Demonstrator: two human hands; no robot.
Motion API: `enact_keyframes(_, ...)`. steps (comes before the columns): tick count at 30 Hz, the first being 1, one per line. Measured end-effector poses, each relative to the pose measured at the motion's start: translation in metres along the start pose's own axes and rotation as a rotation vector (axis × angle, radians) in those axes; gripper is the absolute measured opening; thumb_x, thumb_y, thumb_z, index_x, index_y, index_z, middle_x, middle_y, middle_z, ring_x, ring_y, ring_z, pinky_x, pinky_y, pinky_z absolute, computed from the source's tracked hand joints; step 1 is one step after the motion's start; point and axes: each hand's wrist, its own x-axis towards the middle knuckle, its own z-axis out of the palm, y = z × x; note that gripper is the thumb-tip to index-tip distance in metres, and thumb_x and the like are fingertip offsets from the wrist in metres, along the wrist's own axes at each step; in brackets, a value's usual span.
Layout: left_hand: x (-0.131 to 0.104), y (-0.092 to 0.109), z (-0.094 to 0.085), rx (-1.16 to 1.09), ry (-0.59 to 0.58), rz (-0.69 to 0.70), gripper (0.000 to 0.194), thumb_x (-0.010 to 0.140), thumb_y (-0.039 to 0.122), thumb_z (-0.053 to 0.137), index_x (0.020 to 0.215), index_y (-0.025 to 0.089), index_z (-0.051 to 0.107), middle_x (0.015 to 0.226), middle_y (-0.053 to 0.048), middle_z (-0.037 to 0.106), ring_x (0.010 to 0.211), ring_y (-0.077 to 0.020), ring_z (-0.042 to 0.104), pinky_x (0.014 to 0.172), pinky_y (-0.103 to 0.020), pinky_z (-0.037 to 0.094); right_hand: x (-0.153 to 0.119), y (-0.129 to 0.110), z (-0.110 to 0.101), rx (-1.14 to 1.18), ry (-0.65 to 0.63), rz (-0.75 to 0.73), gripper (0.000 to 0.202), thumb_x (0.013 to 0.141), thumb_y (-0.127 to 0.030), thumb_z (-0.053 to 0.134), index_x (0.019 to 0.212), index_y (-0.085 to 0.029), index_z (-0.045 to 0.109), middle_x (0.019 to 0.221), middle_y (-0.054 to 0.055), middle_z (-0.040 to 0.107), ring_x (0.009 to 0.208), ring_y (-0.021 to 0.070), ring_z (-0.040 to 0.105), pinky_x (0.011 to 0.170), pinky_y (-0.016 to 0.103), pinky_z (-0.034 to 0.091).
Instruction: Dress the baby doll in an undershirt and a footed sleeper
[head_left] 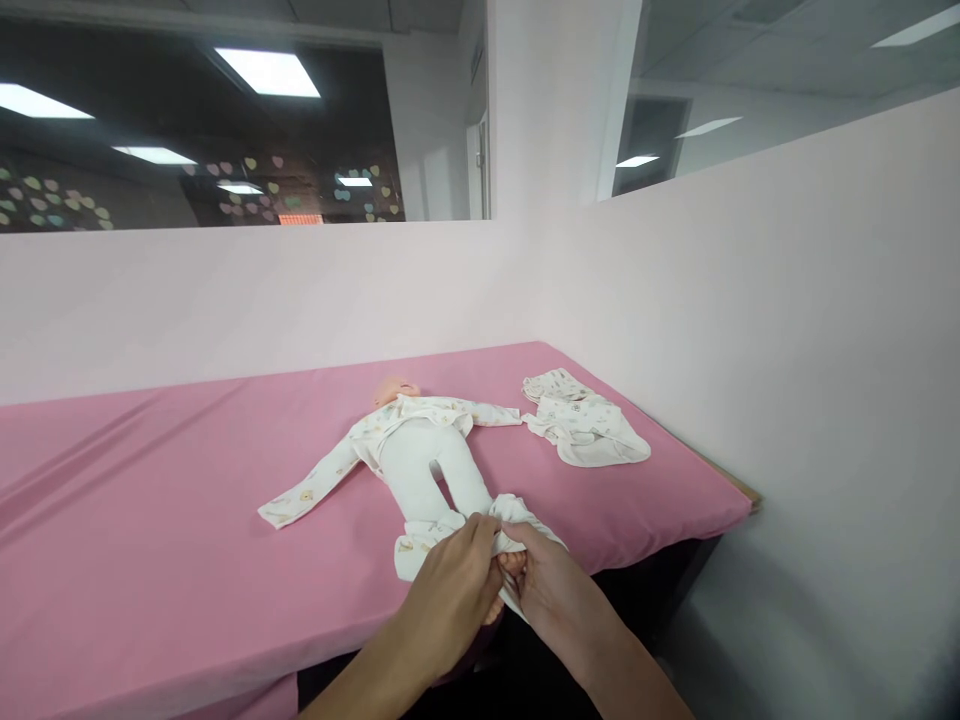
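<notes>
A doll lies on its back on a pink-covered table, its head (396, 388) pointing away. It wears a white printed long-sleeved top (322, 478) with both sleeves spread, and plain white covering on its legs (420, 470). White printed trousers (420, 543) are bunched around the lower legs. My left hand (459, 580) and my right hand (551, 585) meet at the table's front edge, fingers closed on the trouser fabric around one foot. The toes (513, 563) show between my hands. The other foot is partly hidden beside my left hand.
Another white printed garment (589, 425) lies crumpled on the pink sheet (187, 520) at the right. Walls with windows (262, 130) stand behind and at the right. The table's front edge runs just under my wrists.
</notes>
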Motion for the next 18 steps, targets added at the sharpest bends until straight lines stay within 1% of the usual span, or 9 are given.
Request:
enact_keyframes(3, 0.003, -0.001, 0.008, 0.127, 0.09, 0.042, 0.027, 0.089, 0.013, 0.034, 0.112, 0.019, 0.048, 0.101, -0.007, 0.059, 0.088, -0.0219, 0.056, 0.074, -0.034, 0.044, -0.007, 0.002, 0.003, -0.027, 0.017, -0.06, 0.031, 0.083, -0.041, 0.057, 0.06, -0.022, 0.05, 0.052, -0.002, 0.048, 0.054, 0.0152, 0.052, 0.061, 0.031, 0.049)
enact_keyframes(6, 0.006, -0.009, 0.016, 0.253, 0.2, 0.068, 0.035, 0.085, 0.014, 0.043, 0.12, 0.017, 0.046, 0.109, -0.011, 0.059, 0.095, -0.0252, 0.057, 0.076, -0.036, 0.046, -0.021, 0.001, 0.005, -0.148, 0.047, -0.189, 0.029, 0.084, -0.044, 0.057, 0.064, -0.023, 0.055, 0.064, 0.001, 0.057, 0.068, 0.0179, 0.057, 0.073, 0.034, 0.051)
enact_keyframes(7, 0.007, -0.013, 0.018, 0.284, 0.246, 0.059, 0.037, 0.085, 0.013, 0.045, 0.122, 0.016, 0.045, 0.111, -0.012, 0.06, 0.095, -0.0256, 0.057, 0.077, -0.037, 0.046, -0.027, 0.0, 0.003, -0.186, 0.045, -0.206, 0.028, 0.085, -0.045, 0.057, 0.068, -0.023, 0.059, 0.071, 0.002, 0.061, 0.075, 0.0198, 0.059, 0.078, 0.036, 0.05)
enact_keyframes(9, 0.009, -0.021, 0.021, 0.326, 0.32, 0.035, 0.038, 0.085, 0.012, 0.046, 0.123, 0.015, 0.046, 0.11, -0.012, 0.061, 0.096, -0.0256, 0.058, 0.078, -0.038, 0.046, -0.036, -0.003, -0.007, -0.265, 0.052, -0.21, 0.026, 0.086, -0.047, 0.057, 0.084, -0.023, 0.067, 0.087, 0.004, 0.068, 0.093, 0.0236, 0.061, 0.09, 0.04, 0.048)
enact_keyframes(11, 0.01, -0.028, 0.022, 0.345, 0.369, 0.037, 0.036, 0.085, 0.011, 0.047, 0.121, 0.015, 0.048, 0.107, -0.01, 0.062, 0.095, -0.0252, 0.058, 0.079, -0.038, 0.046, -0.039, -0.007, -0.02, -0.431, 0.073, -0.22, 0.029, 0.089, -0.045, 0.056, 0.103, -0.023, 0.069, 0.105, 0.005, 0.069, 0.108, 0.0258, 0.058, 0.101, 0.042, 0.041)
enact_keyframes(12, 0.011, -0.03, 0.022, 0.344, 0.387, 0.055, 0.035, 0.085, 0.01, 0.048, 0.12, 0.015, 0.049, 0.106, -0.009, 0.062, 0.095, -0.0249, 0.057, 0.08, -0.038, 0.046, -0.038, -0.009, -0.027, -0.554, 0.071, -0.239, 0.031, 0.09, -0.043, 0.054, 0.111, -0.024, 0.067, 0.111, 0.005, 0.068, 0.113, 0.0262, 0.057, 0.104, 0.043, 0.039)
enact_keyframes(14, 0.012, -0.031, 0.023, 0.328, 0.43, 0.096, 0.033, 0.086, 0.011, 0.049, 0.118, 0.016, 0.051, 0.104, -0.008, 0.062, 0.094, -0.0242, 0.057, 0.081, -0.038, 0.045, -0.03, -0.013, -0.039, -0.821, 0.032, -0.31, 0.031, 0.094, -0.037, 0.049, 0.117, -0.024, 0.065, 0.115, 0.006, 0.067, 0.113, 0.0259, 0.057, 0.103, 0.043, 0.04)
enact_keyframes(16, 0.013, -0.031, 0.024, 0.324, 0.466, 0.104, 0.03, 0.088, 0.012, 0.048, 0.117, 0.016, 0.052, 0.101, -0.008, 0.063, 0.092, -0.024, 0.056, 0.082, -0.038, 0.045, -0.015, -0.016, -0.047, -1.027, -0.04, -0.431, 0.027, 0.095, -0.031, 0.046, 0.112, -0.024, 0.065, 0.11, 0.006, 0.068, 0.106, 0.0248, 0.059, 0.098, 0.041, 0.043)
enact_keyframes(18, 0.014, -0.031, 0.025, 0.34, 0.473, 0.088, 0.028, 0.089, 0.012, 0.046, 0.116, 0.015, 0.053, 0.098, -0.008, 0.063, 0.09, -0.0243, 0.056, 0.082, -0.039, 0.044, -0.001, -0.019, -0.05, -1.197, -0.098, -0.576, 0.022, 0.094, -0.025, 0.046, 0.103, -0.023, 0.066, 0.105, 0.006, 0.069, 0.102, 0.024, 0.06, 0.096, 0.041, 0.043)
